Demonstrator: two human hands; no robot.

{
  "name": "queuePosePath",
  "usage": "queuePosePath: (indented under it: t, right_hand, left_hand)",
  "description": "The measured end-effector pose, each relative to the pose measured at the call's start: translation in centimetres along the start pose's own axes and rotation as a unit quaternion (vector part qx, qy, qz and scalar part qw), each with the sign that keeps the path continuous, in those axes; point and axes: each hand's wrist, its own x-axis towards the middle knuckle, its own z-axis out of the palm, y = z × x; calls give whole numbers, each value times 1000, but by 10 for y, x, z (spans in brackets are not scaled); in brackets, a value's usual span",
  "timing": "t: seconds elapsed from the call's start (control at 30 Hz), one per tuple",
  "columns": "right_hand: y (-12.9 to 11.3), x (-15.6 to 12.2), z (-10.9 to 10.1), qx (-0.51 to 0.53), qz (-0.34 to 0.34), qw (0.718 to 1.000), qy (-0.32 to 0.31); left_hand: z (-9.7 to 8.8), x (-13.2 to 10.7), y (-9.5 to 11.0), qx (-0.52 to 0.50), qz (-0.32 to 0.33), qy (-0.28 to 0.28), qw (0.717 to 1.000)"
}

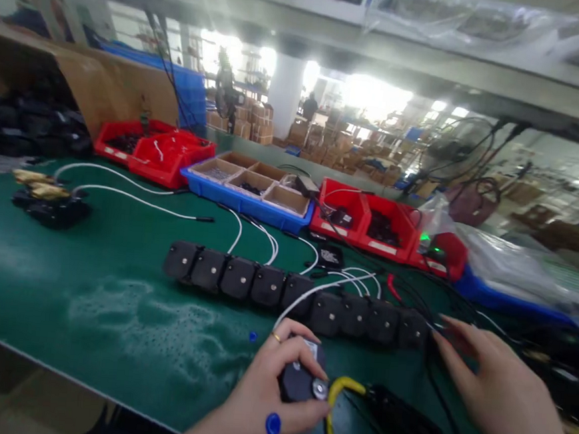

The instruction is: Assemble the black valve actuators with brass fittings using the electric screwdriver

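Observation:
My left hand (276, 383) is closed around a small black motor-like unit (299, 378) with a round metal piece at its corner. A white cable (308, 292) runs up from it to the right. My right hand (498, 374) is at the right end of a row of similar black units (242, 278), thumb and forefinger nearly together on something thin, blurred and silvery. A black cable (439, 382) passes close to those fingertips. Between my hands lies a black tool with a yellow hooked part (346, 384). A blue round piece (273, 425) shows against my left hand.
Red bins (173, 161) and a blue tray with cardboard compartments (250, 204) line the back of the green table (111, 317). More red bins (388, 235) stand to the right. Black units with gold-coloured parts (45, 198) lie far left. A shelf (286, 6) hangs overhead.

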Motion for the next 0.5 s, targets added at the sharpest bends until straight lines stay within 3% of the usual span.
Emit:
queuePosePath:
  t: [0.03,0.13,0.17,0.23,0.4,0.5]
  right_hand:
    - [-24,-9,-6,62,-60,996,14]
    - [-107,-42,-6,211,-212,952,-59]
    - [-130,-52,-2,245,-242,935,-85]
    - [-161,-69,9,281,-218,932,-66]
    - [-177,-89,29,239,-231,940,-79]
    - [-173,-93,30,284,-176,942,-10]
  left_hand:
    - [-1,0,4,10,-9,0,1000]
    - [-3,1,13,36,-28,-22,999]
    - [-4,1,14,40,-25,-28,998]
    - [-5,1,14,51,-15,-31,998]
    - [-6,1,9,79,6,-14,997]
    - [-8,1,7,93,15,-34,995]
